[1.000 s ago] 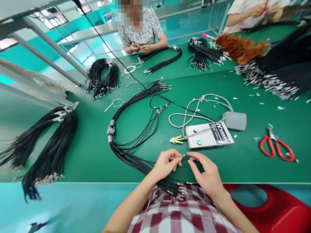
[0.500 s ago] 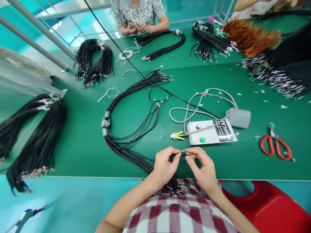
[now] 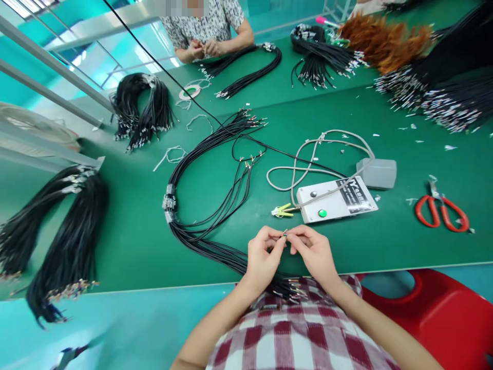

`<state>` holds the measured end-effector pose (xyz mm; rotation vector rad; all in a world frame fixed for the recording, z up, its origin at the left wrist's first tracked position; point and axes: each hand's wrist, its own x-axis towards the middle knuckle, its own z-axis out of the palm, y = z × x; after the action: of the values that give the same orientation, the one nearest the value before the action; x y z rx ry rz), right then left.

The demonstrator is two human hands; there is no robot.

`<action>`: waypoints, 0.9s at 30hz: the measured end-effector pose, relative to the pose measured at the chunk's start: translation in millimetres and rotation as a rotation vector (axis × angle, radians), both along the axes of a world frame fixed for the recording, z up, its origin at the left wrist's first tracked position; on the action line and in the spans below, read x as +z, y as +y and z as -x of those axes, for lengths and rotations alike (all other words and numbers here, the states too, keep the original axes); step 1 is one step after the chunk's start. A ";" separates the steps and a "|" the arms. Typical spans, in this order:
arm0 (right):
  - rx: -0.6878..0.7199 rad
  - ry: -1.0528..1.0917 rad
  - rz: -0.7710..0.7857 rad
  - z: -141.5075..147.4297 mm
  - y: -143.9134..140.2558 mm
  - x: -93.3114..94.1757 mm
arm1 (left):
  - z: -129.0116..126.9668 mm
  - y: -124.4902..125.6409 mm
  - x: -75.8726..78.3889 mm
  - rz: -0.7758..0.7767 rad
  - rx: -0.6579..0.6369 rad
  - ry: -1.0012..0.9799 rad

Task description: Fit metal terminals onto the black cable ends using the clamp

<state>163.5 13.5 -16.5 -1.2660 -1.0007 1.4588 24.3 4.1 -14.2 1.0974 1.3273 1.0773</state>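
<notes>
Near the table's front edge, my left hand (image 3: 264, 257) pinches the end of a black cable, its small coloured wires (image 3: 285, 234) poking out at the fingertips. My right hand (image 3: 313, 253) meets it there, thumb and forefinger closed on those same wire ends. A bundle of black cables (image 3: 204, 247), banded with clear ties, curves over the table from the left and runs under my left hand. Its loose tips (image 3: 288, 289) hang against my checked shirt. Just beyond my fingers is a yellow-green clip (image 3: 283, 210), beside a white box (image 3: 335, 199) with a green button.
Red-handled scissors (image 3: 441, 210) lie at the right, near a grey block (image 3: 379, 173) and a looped grey cord (image 3: 296, 167). More cable bundles (image 3: 73, 221) lie at left and far side. A co-worker (image 3: 206, 31) sits opposite. A red stool (image 3: 431, 313) stands at lower right.
My right hand has come in from just apart and closed on the wire ends at my left fingertips. The camera's view has tilted and shifted slightly.
</notes>
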 end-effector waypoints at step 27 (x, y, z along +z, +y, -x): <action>0.212 -0.467 -0.353 -13.0 -6.8 -5.5 | -2.7 -12.6 -18.6 -0.448 -0.016 0.441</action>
<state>176.5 6.7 -22.0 -1.2881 -1.6665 1.0864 27.0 -8.5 -32.9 1.7533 1.4443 1.1968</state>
